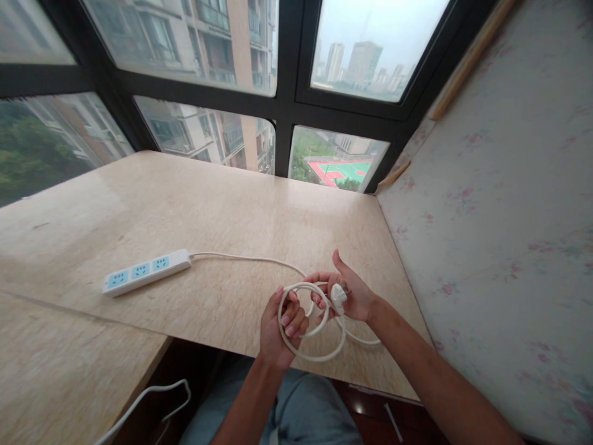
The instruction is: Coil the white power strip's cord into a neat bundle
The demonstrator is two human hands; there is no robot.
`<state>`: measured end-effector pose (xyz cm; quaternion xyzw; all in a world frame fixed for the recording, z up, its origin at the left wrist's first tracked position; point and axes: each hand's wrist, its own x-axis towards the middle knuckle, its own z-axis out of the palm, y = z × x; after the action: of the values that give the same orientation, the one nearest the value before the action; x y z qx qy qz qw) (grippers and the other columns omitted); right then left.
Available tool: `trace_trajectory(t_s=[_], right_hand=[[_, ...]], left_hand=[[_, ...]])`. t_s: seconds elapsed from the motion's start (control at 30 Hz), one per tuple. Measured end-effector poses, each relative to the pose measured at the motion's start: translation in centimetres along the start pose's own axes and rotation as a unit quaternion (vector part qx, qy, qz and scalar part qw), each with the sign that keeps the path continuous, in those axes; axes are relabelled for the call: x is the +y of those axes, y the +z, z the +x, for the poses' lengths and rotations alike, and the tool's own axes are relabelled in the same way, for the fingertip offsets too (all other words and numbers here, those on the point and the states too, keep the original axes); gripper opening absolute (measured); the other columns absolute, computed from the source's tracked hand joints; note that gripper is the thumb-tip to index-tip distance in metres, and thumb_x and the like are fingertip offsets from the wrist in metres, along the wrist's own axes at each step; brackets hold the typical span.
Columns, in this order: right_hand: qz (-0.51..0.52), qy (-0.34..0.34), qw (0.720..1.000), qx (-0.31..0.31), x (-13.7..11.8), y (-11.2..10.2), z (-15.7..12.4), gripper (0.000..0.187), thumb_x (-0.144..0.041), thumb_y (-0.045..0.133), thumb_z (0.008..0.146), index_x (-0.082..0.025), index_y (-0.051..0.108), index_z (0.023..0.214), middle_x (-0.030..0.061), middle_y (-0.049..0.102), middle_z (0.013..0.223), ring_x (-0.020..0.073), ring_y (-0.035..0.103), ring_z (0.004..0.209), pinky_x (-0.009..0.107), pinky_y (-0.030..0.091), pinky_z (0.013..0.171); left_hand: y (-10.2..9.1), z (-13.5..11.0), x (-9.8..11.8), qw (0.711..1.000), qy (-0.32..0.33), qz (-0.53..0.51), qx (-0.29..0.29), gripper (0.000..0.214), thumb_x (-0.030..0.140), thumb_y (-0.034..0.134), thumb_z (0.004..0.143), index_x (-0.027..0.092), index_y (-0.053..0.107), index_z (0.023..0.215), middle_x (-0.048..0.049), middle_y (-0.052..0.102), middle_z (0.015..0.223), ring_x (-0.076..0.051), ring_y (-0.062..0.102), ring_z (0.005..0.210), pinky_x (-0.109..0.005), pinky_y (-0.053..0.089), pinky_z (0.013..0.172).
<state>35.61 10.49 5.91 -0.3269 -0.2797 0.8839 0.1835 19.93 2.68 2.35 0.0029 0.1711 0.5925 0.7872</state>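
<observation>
A coiled white power cord (319, 357) is in my left hand (281, 324), whose fingers are curled round one side of the loops. My right hand (354, 295) is at the far side of the coil, with its thumb raised and its fingers stretched out behind the loops. The white plug (338, 298) on the cord's end is in front of my right palm; whether it touches the palm is unclear. From the coil the cord runs left to a white power strip (147, 272) with three light-blue sockets, lying on the beige stone-patterned surface.
The beige surface (222, 204) reaches back to dark-framed windows (285, 111). A flower-patterned wall (500, 216) bounds the right side. Another white cord (152, 389) hangs at the lower left, by a dark gap under the surface. My legs (296, 411) are at the front edge.
</observation>
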Motion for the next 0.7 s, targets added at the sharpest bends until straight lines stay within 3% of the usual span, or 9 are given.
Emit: trace_trajectory(t_s=[0.13, 0.33, 0.5, 0.6, 0.7], right_hand=[[-0.026, 0.009, 0.999, 0.038, -0.2, -0.3, 0.2, 0.081, -0.080, 0.023, 0.082, -0.012, 0.062, 0.101, 0.0030, 0.062, 0.062, 0.0129, 0.055, 0.046, 0.032, 0.055, 0.048], [-0.088, 0.025, 0.995, 0.042, -1.2, -0.8, -0.2, 0.081, -0.079, 0.021, 0.084, -0.011, 0.063, 0.098, 0.0011, 0.060, 0.054, 0.0113, 0.053, 0.038, 0.027, 0.052, 0.040], [-0.193, 0.057, 0.979, 0.027, -2.7, 0.2, -1.6, 0.082, -0.080, 0.020, 0.083, -0.012, 0.065, 0.095, 0.0024, 0.062, 0.053, 0.0106, 0.052, 0.033, 0.019, 0.042, 0.031], [-0.284, 0.055, 0.957, 0.023, -3.4, 1.5, -2.7, 0.078, -0.079, 0.024, 0.083, -0.013, 0.066, 0.085, 0.0023, 0.062, 0.049, 0.0082, 0.047, 0.028, 0.016, 0.033, 0.028], [-0.372, 0.047, 0.927, 0.031, -4.1, 3.0, -3.4, 0.076, -0.080, 0.027, 0.082, -0.014, 0.065, 0.079, 0.0021, 0.061, 0.046, 0.0077, 0.044, 0.026, 0.016, 0.029, 0.027]], left_hand=[[0.2, -0.3, 0.3, 0.999, -0.022, 0.018, 0.038, 0.024, 0.030, 0.057, 0.083, 0.014, 0.056, 0.064, 0.0045, 0.039, 0.046, -0.008, 0.044, 0.042, -0.020, 0.037, 0.046], [0.0, -1.7, 1.7, 0.989, -0.093, 0.104, 0.044, 0.024, 0.031, 0.059, 0.081, 0.009, 0.065, 0.087, -0.0026, 0.058, 0.060, -0.016, 0.061, 0.059, -0.029, 0.049, 0.064], [0.4, -1.9, 1.9, 0.965, -0.119, 0.230, -0.029, 0.039, 0.035, 0.065, 0.079, 0.013, 0.062, 0.111, -0.0118, 0.069, 0.089, -0.024, 0.069, 0.072, -0.038, 0.053, 0.071], [1.2, -1.8, 1.2, 0.941, -0.140, 0.298, -0.083, 0.038, 0.038, 0.067, 0.077, 0.013, 0.064, 0.106, -0.0151, 0.068, 0.099, -0.024, 0.070, 0.071, -0.037, 0.054, 0.069], [2.4, -1.6, 0.2, 0.924, -0.132, 0.345, -0.097, 0.037, 0.041, 0.070, 0.076, 0.010, 0.066, 0.098, -0.0152, 0.068, 0.095, -0.021, 0.070, 0.066, -0.033, 0.054, 0.066]])
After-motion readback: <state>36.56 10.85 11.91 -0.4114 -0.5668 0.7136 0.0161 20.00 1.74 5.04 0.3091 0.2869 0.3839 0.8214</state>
